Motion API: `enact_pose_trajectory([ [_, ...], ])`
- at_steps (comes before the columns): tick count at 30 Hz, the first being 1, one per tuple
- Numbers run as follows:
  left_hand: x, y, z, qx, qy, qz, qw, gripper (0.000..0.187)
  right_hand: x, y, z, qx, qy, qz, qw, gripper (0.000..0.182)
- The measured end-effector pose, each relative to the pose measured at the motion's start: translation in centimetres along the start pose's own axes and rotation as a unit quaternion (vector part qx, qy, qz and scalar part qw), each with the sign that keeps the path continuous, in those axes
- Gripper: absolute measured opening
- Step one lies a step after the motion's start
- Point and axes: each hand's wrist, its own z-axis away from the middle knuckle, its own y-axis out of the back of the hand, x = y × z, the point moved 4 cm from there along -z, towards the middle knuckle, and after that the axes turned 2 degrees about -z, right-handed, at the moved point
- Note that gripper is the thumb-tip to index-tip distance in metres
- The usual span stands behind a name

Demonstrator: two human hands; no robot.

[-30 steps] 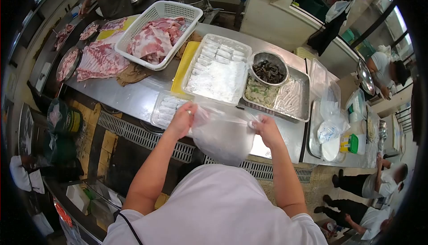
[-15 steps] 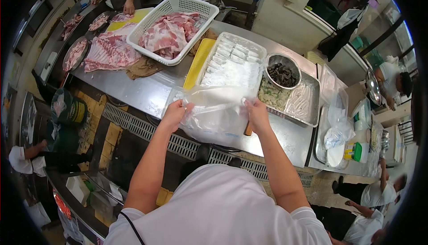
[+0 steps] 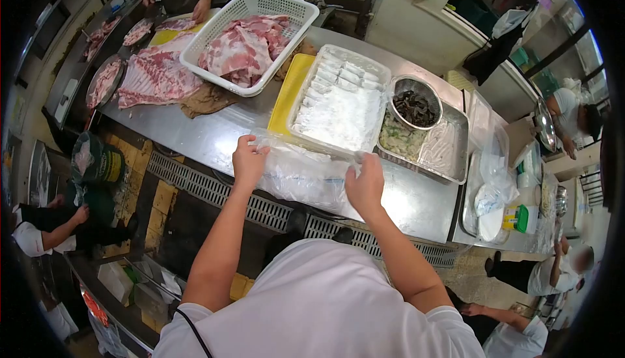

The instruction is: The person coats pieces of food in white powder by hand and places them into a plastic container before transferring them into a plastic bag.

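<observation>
A clear plastic bag (image 3: pixel 303 177) is stretched between my hands over the near edge of the steel table. My left hand (image 3: pixel 250 161) grips its left side, and my right hand (image 3: pixel 366 182) grips the right side, both with fingers closed. Just beyond the bag lies a white plastic tray (image 3: pixel 306 130) of white-floured pieces in rows. Right of it is a steel tray (image 3: pixel 461 153) holding a pale mixture with green bits and a smooth pale paste. A steel bowl of dark pieces (image 3: pixel 415 109) rests on that tray's far left part.
A white basket (image 3: pixel 189 58) of raw meat and a slab of ribs (image 3: pixel 156 78) occupy the table's left side. A yellow board (image 3: pixel 286 107) lies beside the floured tray. Another person's hand (image 3: pixel 200 11) is at the far left end. Containers (image 3: pixel 517 218) stand at right.
The bag has been lowered and pulled flatter, uncovering the near edge of the floured tray. My left hand has shifted slightly left, and my right hand has turned and moved slightly down.
</observation>
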Motion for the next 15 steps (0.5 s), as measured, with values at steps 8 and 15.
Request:
enact_pose_trajectory([
  [8,-1.5,-0.9,-1.3,-0.078,0.001,0.061,0.995,0.062,-6.8,-5.4,2.3,-0.238,0.168,-0.064,0.954,0.026],
  [15,-0.2,-0.7,-2.1,-0.161,0.026,0.224,0.961,0.066,-2.8,-6.2,2.5,-0.214,0.075,0.172,0.959,0.039],
])
